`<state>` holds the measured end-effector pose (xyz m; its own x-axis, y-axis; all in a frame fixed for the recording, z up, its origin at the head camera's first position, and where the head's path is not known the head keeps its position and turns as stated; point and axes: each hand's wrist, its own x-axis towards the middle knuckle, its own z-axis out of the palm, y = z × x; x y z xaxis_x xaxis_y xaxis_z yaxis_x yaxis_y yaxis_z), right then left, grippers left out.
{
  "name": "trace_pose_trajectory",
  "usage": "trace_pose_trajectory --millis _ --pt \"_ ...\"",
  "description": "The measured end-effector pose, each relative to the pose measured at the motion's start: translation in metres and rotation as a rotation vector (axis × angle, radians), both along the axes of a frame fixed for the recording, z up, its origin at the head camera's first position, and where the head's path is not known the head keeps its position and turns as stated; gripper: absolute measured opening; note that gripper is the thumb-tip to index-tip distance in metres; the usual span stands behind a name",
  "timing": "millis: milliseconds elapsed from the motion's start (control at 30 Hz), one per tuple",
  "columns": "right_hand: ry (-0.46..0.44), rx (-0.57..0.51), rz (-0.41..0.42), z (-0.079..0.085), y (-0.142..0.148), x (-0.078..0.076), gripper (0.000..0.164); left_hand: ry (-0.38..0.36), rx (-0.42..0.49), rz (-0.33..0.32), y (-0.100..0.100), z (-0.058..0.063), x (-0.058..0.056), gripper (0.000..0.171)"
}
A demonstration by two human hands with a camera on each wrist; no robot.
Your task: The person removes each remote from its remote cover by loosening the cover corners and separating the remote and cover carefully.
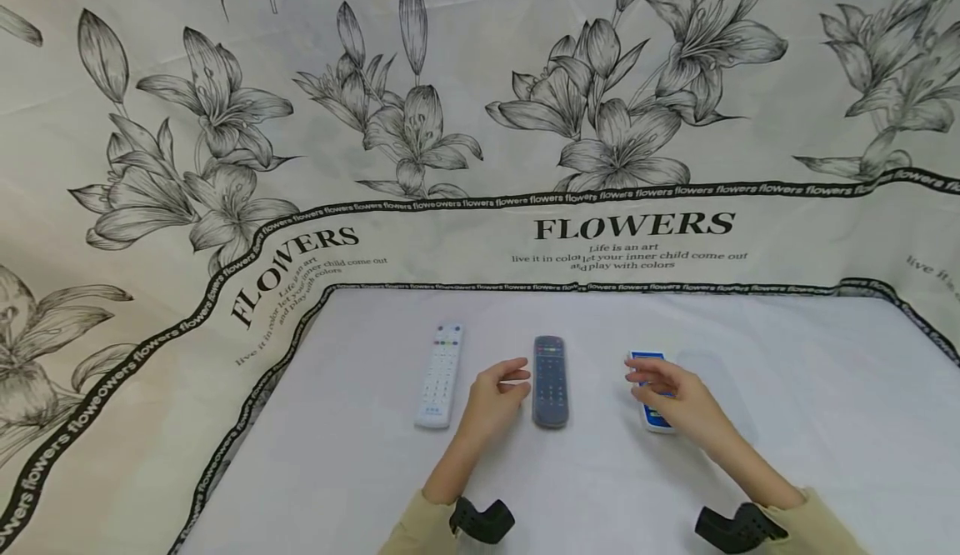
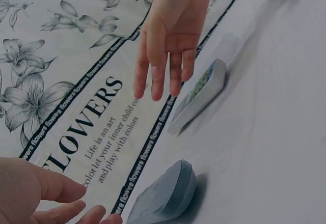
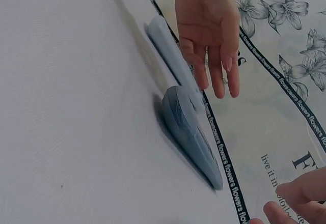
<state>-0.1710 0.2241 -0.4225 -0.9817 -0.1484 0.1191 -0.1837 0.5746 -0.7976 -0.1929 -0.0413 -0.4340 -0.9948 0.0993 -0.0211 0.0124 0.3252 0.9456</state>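
Landmark for all positions: the dark remote (image 1: 551, 382), which lay lengthwise, face up, on the white table (image 1: 315, 472). Keys were visible on it; their markings were too small to read.

To the left of the dark remote, and apart from it, lay the white remote (image 1: 439, 376), also face up, slightly slanted. To its right, farther off, lay a blue-faced device (image 1: 660, 415) with a white edge, partly covered from above by a hand. Beyond that, on the same side, a faint clear patch (image 1: 723, 380) showed; could not tell what it was. Behind the dark remote rose a flowered cloth (image 1: 622, 247).

Left hand (image 1: 495, 397): between the white remote and the dark remote, fingertips just beside the latter's left edge, fingers loose, grasping nothing. Right hand (image 1: 678, 397): right of the dark remote, above the blue-faced device, fingers relaxed and extended in the left wrist view. No grasp; light contact could not be ruled out.

Progress, as judged: all three items were on the table, spaced out in a rough row, none lifted. Both hands being free, the handling looked either finished or not yet begun; which of the two, and what remained, could not be determined.
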Motion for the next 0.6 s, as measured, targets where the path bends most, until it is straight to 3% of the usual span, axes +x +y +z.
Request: trace_pose_trajectory --millis 267,467,600 --pt "-0.029 -0.04 0.038 0.0 -0.023 -0.017 0.044 -0.041 -0.015 0.055 -0.001 0.002 -0.018 0.037" --pt "-0.126 -0.066 0.041 0.001 -0.037 -0.031 0.048 -0.069 -0.019 0.029 0.004 0.002 -0.03 0.041" --pt "-0.141 -0.087 0.054 0.0 -0.049 -0.04 0.048 -0.066 -0.04 0.026 0.009 0.003 -0.037 0.042"
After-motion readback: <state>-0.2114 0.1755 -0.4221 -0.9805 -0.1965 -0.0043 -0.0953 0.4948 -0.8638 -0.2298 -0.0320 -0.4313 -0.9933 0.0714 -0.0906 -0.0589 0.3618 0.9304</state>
